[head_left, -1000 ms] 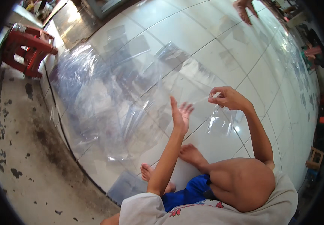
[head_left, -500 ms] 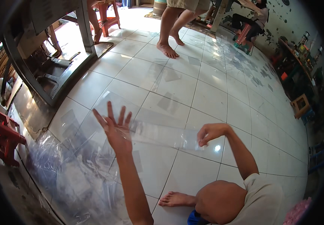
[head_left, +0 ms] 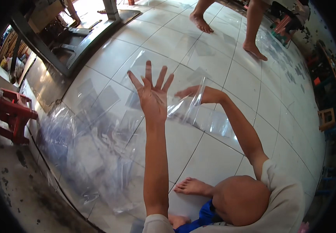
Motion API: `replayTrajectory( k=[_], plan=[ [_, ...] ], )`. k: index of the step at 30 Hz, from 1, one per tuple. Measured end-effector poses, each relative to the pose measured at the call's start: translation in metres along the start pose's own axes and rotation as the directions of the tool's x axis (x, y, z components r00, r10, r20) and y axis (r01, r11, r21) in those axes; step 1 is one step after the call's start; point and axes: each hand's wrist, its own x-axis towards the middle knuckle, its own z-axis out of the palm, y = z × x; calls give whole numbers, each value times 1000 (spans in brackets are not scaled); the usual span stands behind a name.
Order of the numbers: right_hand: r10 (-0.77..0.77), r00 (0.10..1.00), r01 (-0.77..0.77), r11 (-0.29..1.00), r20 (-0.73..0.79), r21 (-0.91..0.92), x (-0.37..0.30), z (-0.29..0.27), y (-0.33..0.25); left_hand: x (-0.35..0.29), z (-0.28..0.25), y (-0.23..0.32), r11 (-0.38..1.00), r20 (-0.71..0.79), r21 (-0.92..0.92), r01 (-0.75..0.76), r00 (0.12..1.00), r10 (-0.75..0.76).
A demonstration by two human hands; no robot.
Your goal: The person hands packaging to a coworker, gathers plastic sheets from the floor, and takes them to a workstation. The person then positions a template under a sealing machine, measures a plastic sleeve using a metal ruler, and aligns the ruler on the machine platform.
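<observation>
My left hand [head_left: 152,95] is raised, palm showing, with its fingers spread apart. A clear plastic strip [head_left: 187,110] runs from beside its palm to the right, under my right forearm. Part of the strip folds up across my right wrist and catches the light. My right hand [head_left: 199,94] reaches left beside the strip, its fingers stretched toward my left hand and slightly blurred. Whether the strip touches either palm is hard to see. Below and left, a heap of crumpled clear plastic [head_left: 94,155] lies on the tiled floor [head_left: 183,151].
Loose flat plastic pieces [head_left: 107,97] are scattered over the tiles. A red plastic stool [head_left: 10,114] stands at the left, below a metal machine frame [head_left: 65,70]. Another person's bare feet [head_left: 201,23] are on the floor ahead. A brown stool [head_left: 326,119] is at the far right.
My right hand has moved up and left toward my left hand, its bent fingers now stretched out. The strip has gone from taut to folded. The other person's legs have shifted right.
</observation>
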Motion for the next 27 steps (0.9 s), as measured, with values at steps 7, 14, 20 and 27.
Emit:
replayTrajectory(
  k=[7, 14, 20, 27],
  plan=[
    [225, 972, -217, 970, -70, 111, -34, -5, 3, 12, -25, 44, 963, -12, 191, -190, 980, 196],
    [498, 803, -558, 821, -328, -119, -118, -42, -15, 31, -70, 31, 877, -45, 455, -155, 980, 196],
    [616, 674, -706, 699, -407, -111, -143, -21, 75, 5, -205, -16, 753, -406, 517, 406, 891, -202],
    [635, 593, -733, 680, -494, -6, -184, 23, 112, -30, -190, -22, 789, -514, 453, 414, 845, -148]
  ],
)
